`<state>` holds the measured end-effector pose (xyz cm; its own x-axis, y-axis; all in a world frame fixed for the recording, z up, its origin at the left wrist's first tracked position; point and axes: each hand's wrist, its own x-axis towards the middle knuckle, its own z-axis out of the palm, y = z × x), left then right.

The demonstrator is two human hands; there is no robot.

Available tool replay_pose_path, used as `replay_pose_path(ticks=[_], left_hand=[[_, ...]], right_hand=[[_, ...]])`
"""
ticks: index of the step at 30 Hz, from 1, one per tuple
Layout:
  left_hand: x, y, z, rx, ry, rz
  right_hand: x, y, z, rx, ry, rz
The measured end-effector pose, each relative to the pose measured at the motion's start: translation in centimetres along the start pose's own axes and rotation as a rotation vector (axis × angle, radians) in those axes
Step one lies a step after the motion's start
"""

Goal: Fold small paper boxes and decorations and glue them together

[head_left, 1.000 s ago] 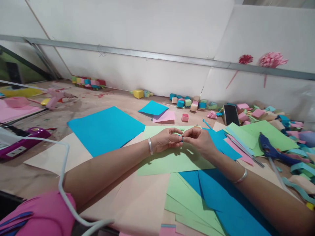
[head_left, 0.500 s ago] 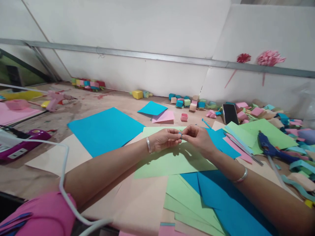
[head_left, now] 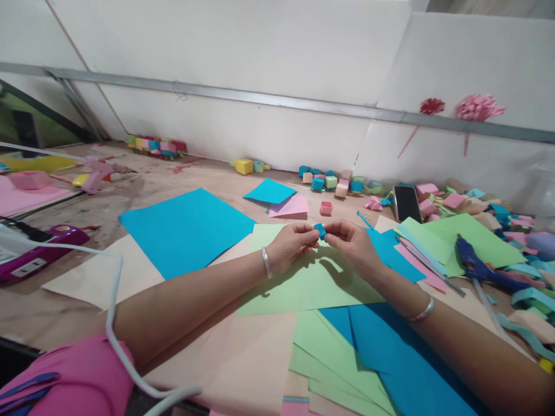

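A small blue paper box is held up between my two hands, over a light green paper sheet. My left hand pinches it from the left with thumb and fingertips. On the opposite side, the thumb and bent fingers of my right hand close on its edge. Just beyond my hands stands a small pink open paper box. A thin blue paper strip lies right of it. The inside of the blue box cannot be made out.
Blue sheets and peach paper surround the green sheet. Small paper cubes line the wall. To the right are a phone, scissors, a blue glue gun and heaped paper pieces. A white cable crosses my left arm; a pink glue gun lies left.
The blue paper box has been turned and now shows more of itself between my fingertips. My fingers have moved slightly apart around it; the view has shifted a little.
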<state>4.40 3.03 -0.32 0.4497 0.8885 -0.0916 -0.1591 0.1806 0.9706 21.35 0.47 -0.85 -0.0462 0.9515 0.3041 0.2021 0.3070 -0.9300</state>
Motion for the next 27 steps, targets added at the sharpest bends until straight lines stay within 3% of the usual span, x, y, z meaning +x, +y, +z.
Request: replay_pose_path(ticks=[6, 10, 16, 27], left_hand=[[-0.1, 0.0, 0.4, 0.451, 0.074, 0.316], [-0.2, -0.2, 0.5, 0.513, 0.071, 0.408], [-0.6, -0.1, 0.7, 0.371, 0.020, 0.407], [-0.6, 0.0, 1.0, 0.004, -0.016, 0.181]], right_hand=[[0.0, -0.1, -0.1, -0.056, 0.048, 0.007], [-0.1, -0.7, 0.1, -0.022, 0.034, 0.012], [-0.4, -1.0, 0.5, 0.055, 0.052, -0.006], [-0.2, -0.6, -0.3, 0.033, -0.018, -0.063]])
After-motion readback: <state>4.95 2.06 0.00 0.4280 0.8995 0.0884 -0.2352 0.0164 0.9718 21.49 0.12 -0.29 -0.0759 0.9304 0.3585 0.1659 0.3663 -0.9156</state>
